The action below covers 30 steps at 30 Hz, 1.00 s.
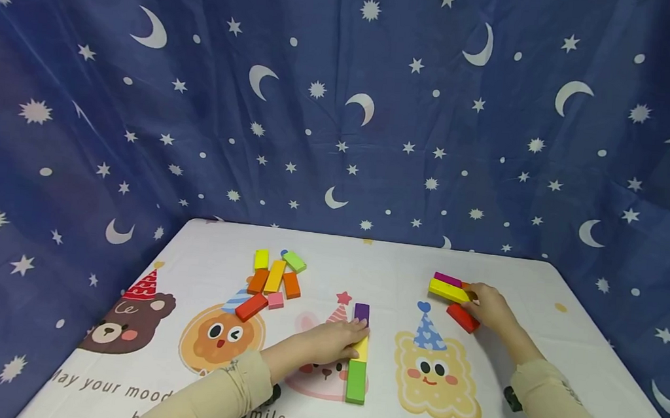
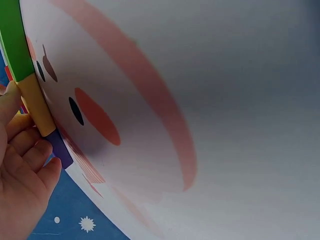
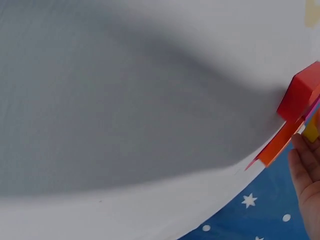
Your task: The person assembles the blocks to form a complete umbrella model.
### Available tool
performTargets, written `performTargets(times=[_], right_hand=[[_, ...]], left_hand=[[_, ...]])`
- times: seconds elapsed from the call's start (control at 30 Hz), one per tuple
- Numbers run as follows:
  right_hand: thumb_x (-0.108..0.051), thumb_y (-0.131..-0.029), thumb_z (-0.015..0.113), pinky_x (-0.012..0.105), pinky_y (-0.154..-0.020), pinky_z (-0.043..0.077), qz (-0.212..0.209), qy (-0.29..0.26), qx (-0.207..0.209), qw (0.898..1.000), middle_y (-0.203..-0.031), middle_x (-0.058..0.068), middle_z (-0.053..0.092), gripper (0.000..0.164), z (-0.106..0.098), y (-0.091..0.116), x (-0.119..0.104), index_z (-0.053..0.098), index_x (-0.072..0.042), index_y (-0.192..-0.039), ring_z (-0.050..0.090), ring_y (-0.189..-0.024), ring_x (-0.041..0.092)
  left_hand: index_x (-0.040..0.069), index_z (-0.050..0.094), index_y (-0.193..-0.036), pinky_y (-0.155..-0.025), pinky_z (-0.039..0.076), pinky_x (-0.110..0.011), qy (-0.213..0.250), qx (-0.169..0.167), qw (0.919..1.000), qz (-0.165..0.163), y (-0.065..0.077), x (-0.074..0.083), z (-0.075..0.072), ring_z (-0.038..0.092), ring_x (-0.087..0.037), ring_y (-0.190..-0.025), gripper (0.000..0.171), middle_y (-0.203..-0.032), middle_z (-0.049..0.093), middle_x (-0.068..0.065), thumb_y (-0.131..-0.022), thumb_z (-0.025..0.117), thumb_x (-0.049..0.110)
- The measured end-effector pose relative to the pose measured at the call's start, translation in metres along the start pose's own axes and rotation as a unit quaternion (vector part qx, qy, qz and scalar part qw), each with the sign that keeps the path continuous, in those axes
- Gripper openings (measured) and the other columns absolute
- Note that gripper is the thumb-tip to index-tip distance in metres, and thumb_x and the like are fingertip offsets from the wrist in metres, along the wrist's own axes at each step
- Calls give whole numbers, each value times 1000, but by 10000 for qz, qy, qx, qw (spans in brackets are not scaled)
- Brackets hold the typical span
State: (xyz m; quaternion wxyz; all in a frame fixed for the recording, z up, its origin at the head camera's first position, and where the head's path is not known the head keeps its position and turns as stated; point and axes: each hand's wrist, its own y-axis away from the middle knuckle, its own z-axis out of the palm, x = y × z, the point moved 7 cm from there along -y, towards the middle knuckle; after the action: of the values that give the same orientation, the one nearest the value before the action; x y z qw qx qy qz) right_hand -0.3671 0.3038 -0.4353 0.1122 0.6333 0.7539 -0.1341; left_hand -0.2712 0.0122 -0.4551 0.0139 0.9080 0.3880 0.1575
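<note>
In the head view a purple block [image 1: 361,312], a yellow block [image 1: 362,349] and a green block [image 1: 357,381] lie end to end in a row. My left hand [image 1: 333,341] pinches the yellow one between thumb and fingers; the left wrist view shows the thumb near its green-block end. Over on the right, my right hand [image 1: 491,308] grips the right end of another yellow block [image 1: 449,290]. Around that block lie a magenta block [image 1: 447,279], a red block [image 1: 463,318] and an orange block [image 3: 281,145], which the hand partly covers in the head view.
A loose group of several blocks lies at the back left, among them a red block [image 1: 252,307], a pink block [image 1: 275,301] and a light green block [image 1: 294,261]. The white tablecloth [image 1: 389,272] has printed cartoon figures. A dark blue curtain [image 1: 330,117] hangs behind the table.
</note>
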Motion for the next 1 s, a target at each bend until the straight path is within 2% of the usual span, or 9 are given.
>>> performTargets(times=[0.37, 0.7, 1.0], right_hand=[[-4, -80, 71, 47, -84, 53, -662, -24, 378, 9971, -96, 22, 66, 32, 11, -9, -31, 64, 10, -108, 61, -85, 31], [-6, -81, 71, 47, -90, 51, -559, -195, 40, 9982, -103, 19, 67, 34, 23, -17, -57, 64, 7, -112, 60, -90, 28], [-7, -82, 71, 44, -92, 51, -360, -279, -314, 9985, -107, 16, 67, 34, 39, -23, -73, 64, 3, -114, 61, -93, 26]], left_hand=[[13, 39, -144, -113, 32, -34, -31, 8, 10000, 73, 3, 0, 0, 33, -16, -140, 54, -152, 34, -2, -96, 51, 32], [16, 38, -145, -114, 31, -37, 111, -38, 9999, -65, 1, -3, 0, 30, -14, -141, 54, -153, 32, 1, -95, 52, 33], [16, 38, -145, -113, 32, -37, 27, -71, 10000, -44, -2, -3, 0, 31, -15, -141, 54, -153, 32, 1, -95, 52, 33]])
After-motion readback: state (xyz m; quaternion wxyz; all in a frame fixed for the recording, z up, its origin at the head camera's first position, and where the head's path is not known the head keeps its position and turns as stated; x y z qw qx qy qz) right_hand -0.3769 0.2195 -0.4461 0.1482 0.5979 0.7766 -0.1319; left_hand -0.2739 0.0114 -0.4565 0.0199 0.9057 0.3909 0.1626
